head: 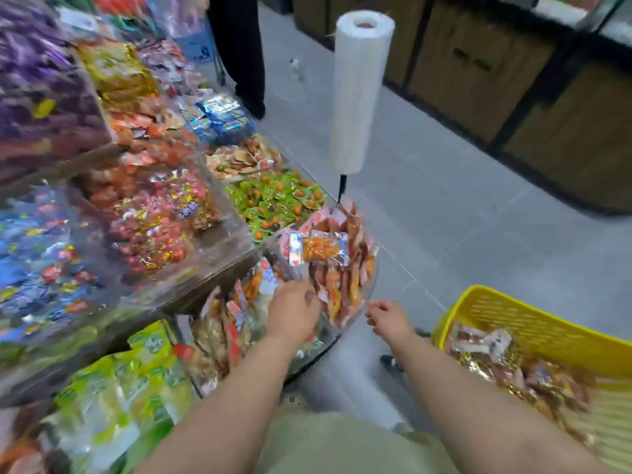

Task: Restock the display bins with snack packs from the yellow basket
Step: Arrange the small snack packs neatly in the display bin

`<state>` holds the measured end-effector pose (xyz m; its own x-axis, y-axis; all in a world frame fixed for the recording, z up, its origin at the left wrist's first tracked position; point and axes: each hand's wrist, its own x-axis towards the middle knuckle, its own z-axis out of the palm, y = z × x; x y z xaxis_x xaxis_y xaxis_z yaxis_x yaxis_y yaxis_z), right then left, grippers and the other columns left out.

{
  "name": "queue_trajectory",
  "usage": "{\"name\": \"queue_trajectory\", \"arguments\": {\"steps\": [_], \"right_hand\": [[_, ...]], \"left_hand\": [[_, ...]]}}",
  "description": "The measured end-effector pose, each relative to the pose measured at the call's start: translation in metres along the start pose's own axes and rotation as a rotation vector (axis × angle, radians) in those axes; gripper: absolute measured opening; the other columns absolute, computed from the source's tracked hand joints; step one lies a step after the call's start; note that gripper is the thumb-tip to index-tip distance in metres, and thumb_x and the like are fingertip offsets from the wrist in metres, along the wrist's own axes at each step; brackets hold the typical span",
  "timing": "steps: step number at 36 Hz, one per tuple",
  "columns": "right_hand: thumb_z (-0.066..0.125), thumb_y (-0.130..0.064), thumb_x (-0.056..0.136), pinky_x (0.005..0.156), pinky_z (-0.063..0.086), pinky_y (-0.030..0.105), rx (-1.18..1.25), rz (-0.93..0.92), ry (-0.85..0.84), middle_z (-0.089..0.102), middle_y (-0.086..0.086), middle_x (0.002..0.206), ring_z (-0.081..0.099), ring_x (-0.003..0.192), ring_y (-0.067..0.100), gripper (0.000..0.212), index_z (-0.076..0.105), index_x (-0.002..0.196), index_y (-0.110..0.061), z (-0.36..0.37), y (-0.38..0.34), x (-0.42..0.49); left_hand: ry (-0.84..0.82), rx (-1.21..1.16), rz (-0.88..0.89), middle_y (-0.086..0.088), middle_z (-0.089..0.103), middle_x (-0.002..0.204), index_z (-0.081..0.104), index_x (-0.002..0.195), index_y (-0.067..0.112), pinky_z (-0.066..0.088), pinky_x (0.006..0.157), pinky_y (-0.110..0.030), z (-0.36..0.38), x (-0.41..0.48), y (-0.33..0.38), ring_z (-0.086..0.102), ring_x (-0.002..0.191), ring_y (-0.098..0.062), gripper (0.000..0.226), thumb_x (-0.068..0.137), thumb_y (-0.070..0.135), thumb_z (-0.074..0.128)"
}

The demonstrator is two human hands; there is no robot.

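The yellow basket [506,313] sits at the lower right, holding several red and gold snack packs [485,347]. My left hand [294,313] reaches down into a clear display bin [371,285] of orange and red snack packs [338,261]; its fingers are hidden among the packs, so whether it holds one is unclear. My right hand [388,318] hovers just right of that bin's curved wall, between bin and basket, fingers loosely curled with nothing seen in them.
More clear bins rise to the left: green packs [273,200], red and gold sweets [154,220], blue packs [222,114], lime bags [119,388]. A white bag roll on a pole [359,90] stands behind the bin. A person's dark legs [239,53] stand in the grey aisle.
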<state>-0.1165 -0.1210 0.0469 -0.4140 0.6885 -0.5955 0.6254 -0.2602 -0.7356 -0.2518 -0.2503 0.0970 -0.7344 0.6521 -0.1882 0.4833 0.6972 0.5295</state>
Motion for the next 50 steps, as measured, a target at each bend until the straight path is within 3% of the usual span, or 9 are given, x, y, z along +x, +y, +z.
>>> {"name": "queue_trajectory", "arguments": {"steps": [5, 11, 17, 24, 32, 37, 42, 46, 50], "right_hand": [[0.048, -0.011, 0.093, 0.043, 0.029, 0.021, -0.169, 0.284, -0.01, 0.045, 0.002, 0.058, 0.039, 0.048, 0.013, 0.034, 0.046, 0.06, -0.018, -0.088, 0.105, -0.046], [0.053, -0.014, 0.091, 0.06, 0.043, 0.021, -0.167, 0.612, -0.154, 0.049, -0.001, 0.073, 0.047, 0.062, 0.01, 0.025, 0.046, 0.068, -0.021, -0.164, 0.221, -0.114], [0.047, -0.016, 0.095, 0.06, 0.039, 0.022, -0.055, 0.643, -0.003, 0.051, 0.003, 0.081, 0.049, 0.069, 0.017, 0.029, 0.042, 0.067, -0.023, -0.22, 0.251, -0.131], [0.044, -0.013, 0.096, 0.061, 0.04, 0.022, 0.067, 0.623, 0.084, 0.053, 0.008, 0.093, 0.049, 0.082, 0.02, 0.03, 0.042, 0.067, -0.021, -0.246, 0.263, -0.136], [0.042, -0.013, 0.097, 0.06, 0.04, 0.02, 0.249, 0.681, 0.059, 0.05, 0.003, 0.087, 0.049, 0.073, 0.016, 0.03, 0.04, 0.069, -0.023, -0.259, 0.274, -0.129], [0.045, -0.02, 0.096, 0.059, 0.039, 0.023, 0.492, 0.675, 0.198, 0.055, 0.003, 0.082, 0.053, 0.076, 0.017, 0.018, 0.051, 0.079, -0.019, -0.29, 0.263, -0.092], [0.046, -0.015, 0.093, 0.07, 0.041, 0.035, 0.526, 0.607, 0.362, 0.057, 0.016, 0.081, 0.053, 0.078, 0.025, 0.023, 0.056, 0.073, -0.013, -0.324, 0.256, -0.05], [0.049, -0.014, 0.091, 0.073, 0.046, 0.034, 0.336, 0.665, 0.541, 0.061, 0.018, 0.087, 0.058, 0.082, 0.027, 0.012, 0.06, 0.093, -0.011, -0.347, 0.264, -0.021], [0.057, -0.009, 0.083, 0.069, 0.051, 0.032, 0.323, 0.762, 0.53, 0.067, 0.015, 0.099, 0.064, 0.085, 0.029, 0.032, 0.06, 0.114, -0.009, -0.36, 0.281, -0.001]], "left_hand": [[-0.442, -0.076, -0.113, -0.015, 0.07, 0.102, 0.069, 0.1, 0.007, 0.041, 0.075, -0.028, 0.076, -0.051, 0.02, 0.064, 0.099, -0.029, 0.017, 0.091, 0.013, 0.055], [-0.736, 0.105, -0.204, -0.017, 0.067, 0.107, 0.065, 0.088, 0.008, 0.042, 0.082, -0.03, 0.143, -0.103, 0.038, 0.062, 0.107, -0.027, 0.022, 0.097, 0.013, 0.046], [-0.725, 0.046, -0.293, -0.025, 0.066, 0.115, 0.064, 0.112, -0.007, 0.051, 0.092, -0.038, 0.188, -0.105, 0.081, 0.063, 0.109, -0.037, 0.028, 0.096, 0.011, 0.049], [-0.838, 0.168, -0.059, -0.027, 0.064, 0.089, 0.049, 0.06, 0.018, 0.05, 0.079, -0.042, 0.22, -0.1, 0.141, 0.062, 0.085, -0.037, 0.038, 0.098, 0.016, 0.046], [-0.93, 0.243, -0.065, -0.008, 0.061, 0.075, 0.055, 0.068, 0.016, 0.044, 0.07, -0.029, 0.246, -0.087, 0.177, 0.055, 0.073, -0.023, 0.026, 0.093, 0.013, 0.05], [-0.956, 0.227, -0.105, -0.005, 0.058, 0.073, 0.054, 0.074, 0.013, 0.035, 0.053, -0.023, 0.266, -0.06, 0.202, 0.05, 0.064, -0.02, 0.022, 0.095, 0.015, 0.047], [-1.011, 0.272, -0.026, -0.008, 0.055, 0.072, 0.05, 0.068, 0.014, 0.033, 0.057, -0.027, 0.289, -0.022, 0.233, 0.047, 0.064, -0.02, 0.027, 0.095, 0.012, 0.046], [-1.024, 0.267, 0.029, -0.01, 0.055, 0.074, 0.054, 0.067, 0.012, 0.034, 0.064, -0.03, 0.311, 0.009, 0.253, 0.047, 0.069, -0.021, 0.028, 0.094, 0.011, 0.049], [-1.006, 0.304, 0.048, -0.006, 0.059, 0.07, 0.064, 0.072, 0.006, 0.039, 0.057, -0.026, 0.329, 0.036, 0.27, 0.053, 0.067, -0.021, 0.026, 0.094, 0.011, 0.052]]}}
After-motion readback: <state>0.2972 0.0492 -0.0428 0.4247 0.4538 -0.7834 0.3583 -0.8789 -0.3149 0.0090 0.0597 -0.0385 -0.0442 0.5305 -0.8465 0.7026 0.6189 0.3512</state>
